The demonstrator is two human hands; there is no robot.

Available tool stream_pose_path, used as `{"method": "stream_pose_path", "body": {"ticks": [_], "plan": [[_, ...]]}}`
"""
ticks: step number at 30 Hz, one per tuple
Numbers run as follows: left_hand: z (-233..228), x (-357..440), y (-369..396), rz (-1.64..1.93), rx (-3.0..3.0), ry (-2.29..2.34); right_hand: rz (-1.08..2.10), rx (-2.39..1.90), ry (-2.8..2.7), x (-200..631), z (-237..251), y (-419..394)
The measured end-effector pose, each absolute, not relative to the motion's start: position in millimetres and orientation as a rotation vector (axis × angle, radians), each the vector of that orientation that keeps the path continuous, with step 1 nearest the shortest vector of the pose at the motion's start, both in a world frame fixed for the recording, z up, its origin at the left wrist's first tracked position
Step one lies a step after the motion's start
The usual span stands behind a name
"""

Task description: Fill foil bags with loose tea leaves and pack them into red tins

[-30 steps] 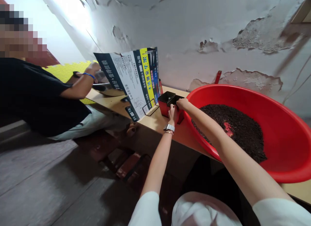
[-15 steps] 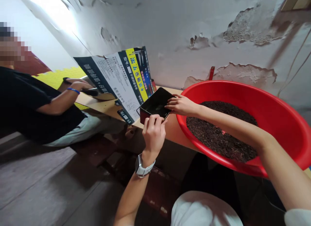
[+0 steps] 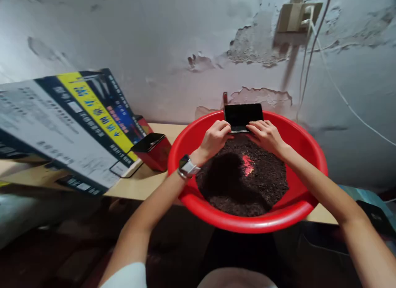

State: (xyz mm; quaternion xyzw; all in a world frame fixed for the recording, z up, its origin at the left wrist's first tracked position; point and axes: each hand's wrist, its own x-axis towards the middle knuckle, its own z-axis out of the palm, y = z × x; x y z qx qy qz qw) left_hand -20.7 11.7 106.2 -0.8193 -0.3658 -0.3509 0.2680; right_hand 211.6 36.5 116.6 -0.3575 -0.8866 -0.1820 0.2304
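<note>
Two hands, one thing between them. The left hand (image 3: 216,135) and the right hand (image 3: 265,134) each have their grip closed on the near edge of a single black tray (image 3: 243,116) — fingers curled over the rim from either side, left at the left corner, right at the right corner. The tray stands tilted up at the far side of one red basin (image 3: 309,156), its lower edge down at the heap of dark loose tea (image 3: 244,185) that fills the basin floor. One bare red patch of the basin shows through the heap. The left wrist wears one watch (image 3: 187,167).

Outward from there: one red tin (image 3: 153,149) with its dark lid on sits on the tabletop (image 3: 145,185) just left of the basin, near it but apart. One large printed carton (image 3: 62,127) in white, dark blue and yellow lies slanted further left. On the peeling wall above, one socket (image 3: 293,15) holds a plug, and two cords hang from it.

Half a second ago the tray was held low over the tabletop's edge, left of the basin, with the right hand on its far side and the left pinching its near corner; now it is over the tea, both hands level. The seated person in the black shirt, in view then, is out of the picture — the view has swung right.
</note>
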Motion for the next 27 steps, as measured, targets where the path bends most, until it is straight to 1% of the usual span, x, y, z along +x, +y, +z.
{"method": "stream_pose_path", "body": {"ticks": [2, 5, 7, 11, 13, 17, 22, 27], "plan": [[92, -2, 48, -0.725, -2.279, -0.992, -0.449, -1.271, -2.479, 223, 98, 54], [64, 10, 73, -0.412, -2.343, -0.877, -0.264, -1.569, -2.566, 223, 74, 65], [48, 8, 75, -0.291, -2.356, -0.749, -0.06, -1.639, -2.636, 217, 61, 66], [31, 0, 71, -0.173, -2.381, -0.597, 0.498, -1.661, -2.611, 211, 47, 67], [27, 1, 70, -0.177, -2.411, -0.56, 0.634, -1.708, -2.478, 213, 45, 70], [20, 13, 64, -0.272, -2.47, -0.438, 0.525, -1.881, -2.352, 220, 43, 77], [9, 27, 48, -0.323, -2.61, -0.288, 0.47, -2.036, -2.429, 216, 42, 72], [11, 34, 42, -0.27, -2.626, -0.242, 0.386, -2.081, -2.614, 206, 43, 59]]}}
